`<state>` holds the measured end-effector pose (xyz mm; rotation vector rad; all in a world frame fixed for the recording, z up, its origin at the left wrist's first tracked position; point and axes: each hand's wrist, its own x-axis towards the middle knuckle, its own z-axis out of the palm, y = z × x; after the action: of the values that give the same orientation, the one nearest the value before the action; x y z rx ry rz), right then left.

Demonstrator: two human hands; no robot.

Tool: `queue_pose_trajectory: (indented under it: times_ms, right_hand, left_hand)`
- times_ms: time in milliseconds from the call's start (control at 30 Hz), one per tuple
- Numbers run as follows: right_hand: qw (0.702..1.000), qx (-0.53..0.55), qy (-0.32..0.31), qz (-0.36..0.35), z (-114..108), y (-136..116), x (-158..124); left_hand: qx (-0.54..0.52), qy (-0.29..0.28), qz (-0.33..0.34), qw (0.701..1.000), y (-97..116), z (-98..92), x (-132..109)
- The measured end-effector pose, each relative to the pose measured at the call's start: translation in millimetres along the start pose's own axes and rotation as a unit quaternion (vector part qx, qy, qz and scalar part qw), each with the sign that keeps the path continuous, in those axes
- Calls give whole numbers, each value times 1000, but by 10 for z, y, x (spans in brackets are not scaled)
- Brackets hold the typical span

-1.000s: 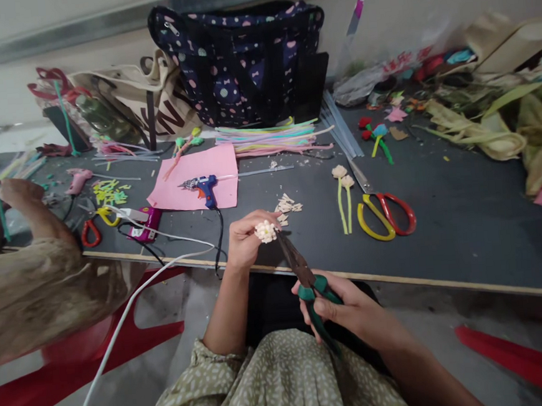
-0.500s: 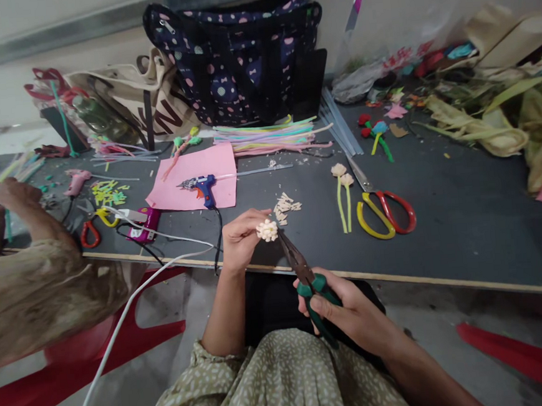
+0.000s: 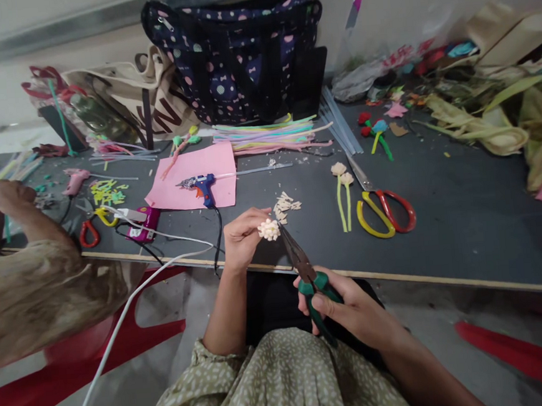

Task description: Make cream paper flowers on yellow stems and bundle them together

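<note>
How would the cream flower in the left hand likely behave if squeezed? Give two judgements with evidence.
Probably light: the left hand holds the cream flower with fingertips alone. Likely fragile: it looks built of many small petals, and similar loose bits lie on the table.

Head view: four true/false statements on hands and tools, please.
1. The left hand holds a small cream flower. True.
2. The right hand is empty. False: it grips green-handled pliers.
3. The blue glue gun lies on the pink sheet. True.
4. The pliers' tip points away from the flower. False: it is right at the flower.
</note>
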<state>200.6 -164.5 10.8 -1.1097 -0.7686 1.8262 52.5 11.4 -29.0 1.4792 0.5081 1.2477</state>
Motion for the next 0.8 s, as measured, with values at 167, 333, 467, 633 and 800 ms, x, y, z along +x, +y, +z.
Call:
queue_pose_trajectory:
  times_ms: [167, 333, 467, 633, 800]
  right_hand:
    - [998, -48, 34, -5, 24, 8, -4]
    - [992, -87, 88, 14, 60, -17, -8]
    - [998, -39, 46, 13, 30, -34, -13]
    - [999, 23, 34, 16, -29, 3, -11]
    - [999, 32, 39, -9, -49, 22, 14]
  left_hand:
    - [21, -13, 15, 1000, -6, -43, 2]
    - [39, -20, 31, 999, -7, -69, 4]
    - [16, 7, 1, 1000, -18, -32, 4]
    - [-29, 31, -27, 999, -25, 50, 22]
    - [-31, 39, -58, 997, -37, 96, 37]
